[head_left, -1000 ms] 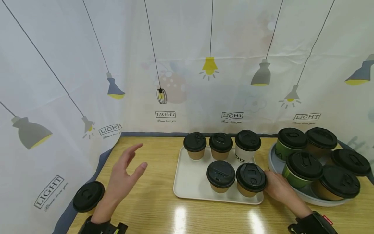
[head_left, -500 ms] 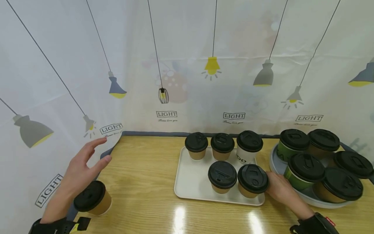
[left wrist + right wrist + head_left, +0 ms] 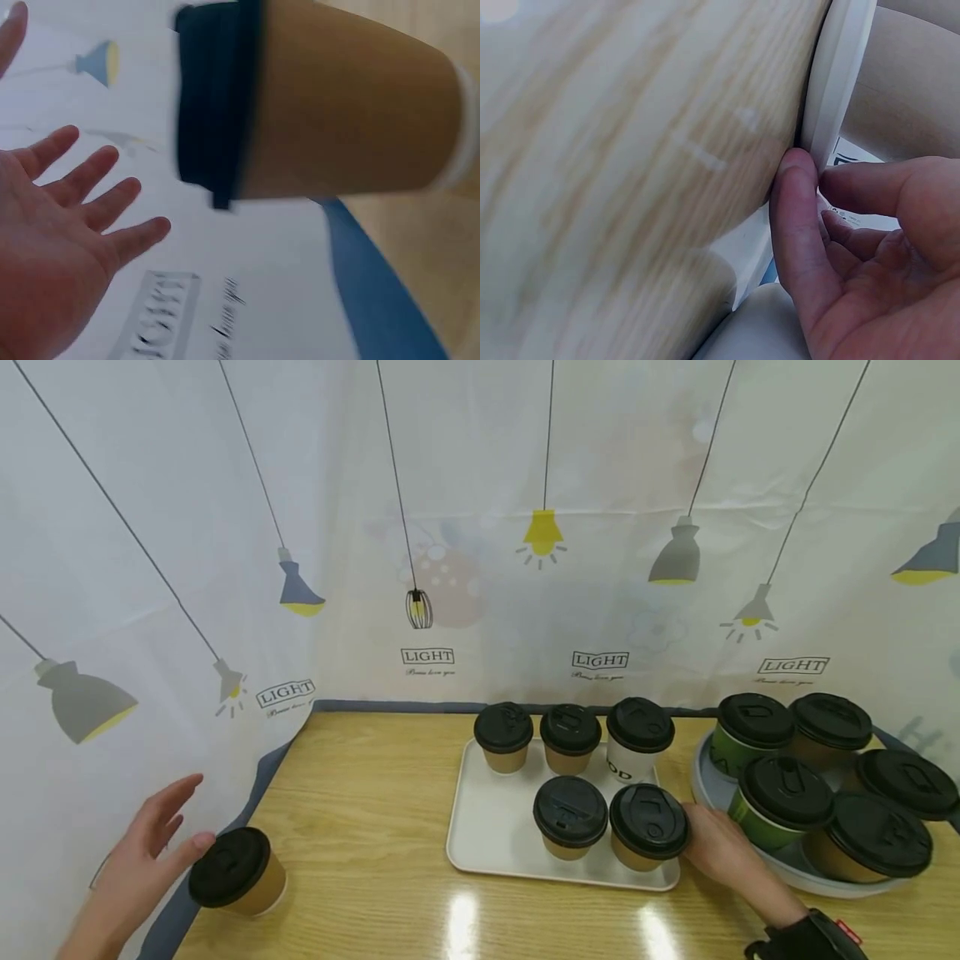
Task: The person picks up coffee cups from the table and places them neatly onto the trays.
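At the lower left of the head view, my left hand (image 3: 138, 860) is spread beside a brown paper coffee cup (image 3: 258, 889) with a black lid. The left wrist view shows the fingers apart and holding nothing, left of the lid (image 3: 217, 105). My right hand (image 3: 723, 847) pinches the right rim of a cream tray (image 3: 480, 827), thumb and index finger at its edge in the right wrist view. On that tray stand several lidded cups, among them a white cup (image 3: 626, 760) and a brown cup (image 3: 637, 852) closest to my right hand.
A round grey tray (image 3: 802, 877) on the right, close to my right forearm, bears several lidded cups, including a green cup (image 3: 757, 827). A curtain (image 3: 480, 593) printed with lamps hangs behind and left of the wooden table (image 3: 360, 827).
My left hand has moved left and down, from over the table to the far side of the lone cup. My right hand stays at the tray's rim.
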A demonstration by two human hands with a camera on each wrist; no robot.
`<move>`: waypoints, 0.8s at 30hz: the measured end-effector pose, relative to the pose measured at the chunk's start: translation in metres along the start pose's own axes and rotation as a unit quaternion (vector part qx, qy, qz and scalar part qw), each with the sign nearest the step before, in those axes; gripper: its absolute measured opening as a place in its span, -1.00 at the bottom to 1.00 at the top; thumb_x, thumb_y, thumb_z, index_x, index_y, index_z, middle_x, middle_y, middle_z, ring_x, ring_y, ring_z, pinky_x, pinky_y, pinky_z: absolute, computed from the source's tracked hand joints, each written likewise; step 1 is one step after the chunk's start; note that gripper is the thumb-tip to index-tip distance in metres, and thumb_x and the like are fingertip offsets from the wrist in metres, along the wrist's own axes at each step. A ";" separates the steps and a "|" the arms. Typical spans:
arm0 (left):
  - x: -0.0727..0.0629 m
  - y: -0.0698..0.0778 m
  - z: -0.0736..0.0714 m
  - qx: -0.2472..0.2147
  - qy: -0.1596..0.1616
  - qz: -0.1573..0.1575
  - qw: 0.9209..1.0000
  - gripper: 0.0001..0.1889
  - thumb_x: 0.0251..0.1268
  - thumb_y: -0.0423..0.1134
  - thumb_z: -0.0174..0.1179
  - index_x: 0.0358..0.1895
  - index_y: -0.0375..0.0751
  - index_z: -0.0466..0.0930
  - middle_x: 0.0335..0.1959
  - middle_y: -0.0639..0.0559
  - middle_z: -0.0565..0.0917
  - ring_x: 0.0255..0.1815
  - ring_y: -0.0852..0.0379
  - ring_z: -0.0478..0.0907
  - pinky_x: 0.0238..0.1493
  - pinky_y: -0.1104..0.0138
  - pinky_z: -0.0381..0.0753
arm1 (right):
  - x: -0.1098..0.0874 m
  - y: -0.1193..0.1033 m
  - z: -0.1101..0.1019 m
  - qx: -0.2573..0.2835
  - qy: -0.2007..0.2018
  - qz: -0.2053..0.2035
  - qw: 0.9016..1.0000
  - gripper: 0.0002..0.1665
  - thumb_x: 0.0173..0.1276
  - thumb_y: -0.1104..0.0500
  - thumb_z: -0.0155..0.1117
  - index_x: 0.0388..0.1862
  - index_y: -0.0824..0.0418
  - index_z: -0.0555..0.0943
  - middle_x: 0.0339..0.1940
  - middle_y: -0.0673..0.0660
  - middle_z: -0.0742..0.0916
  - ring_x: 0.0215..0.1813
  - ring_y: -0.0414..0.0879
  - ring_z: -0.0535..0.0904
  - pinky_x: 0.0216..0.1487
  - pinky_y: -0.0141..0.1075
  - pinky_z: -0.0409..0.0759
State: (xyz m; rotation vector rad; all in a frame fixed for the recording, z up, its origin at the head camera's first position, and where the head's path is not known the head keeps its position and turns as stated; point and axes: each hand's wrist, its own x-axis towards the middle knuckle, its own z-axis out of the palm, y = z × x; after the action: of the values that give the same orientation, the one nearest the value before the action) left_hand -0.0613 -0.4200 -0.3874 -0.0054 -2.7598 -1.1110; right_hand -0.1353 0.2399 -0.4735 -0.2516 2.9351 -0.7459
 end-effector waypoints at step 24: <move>-0.013 -0.003 0.099 -0.220 0.216 -0.163 0.937 -0.17 0.50 -0.24 0.28 0.67 0.10 -0.01 0.55 0.06 0.25 0.62 0.13 0.14 0.27 0.72 0.24 | 0.002 0.003 0.001 0.003 -0.001 0.003 1.000 -0.87 0.28 0.32 0.28 -0.43 0.15 0.54 -0.45 0.03 0.63 -0.40 -0.05 0.49 -0.40 -0.07 0.51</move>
State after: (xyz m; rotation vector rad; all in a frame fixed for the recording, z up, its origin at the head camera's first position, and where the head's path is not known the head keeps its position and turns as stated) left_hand -0.0641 -0.3535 -0.4618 0.5858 -2.1232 -1.5691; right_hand -0.1370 0.2418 -0.4763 -0.2422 2.9308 -0.7534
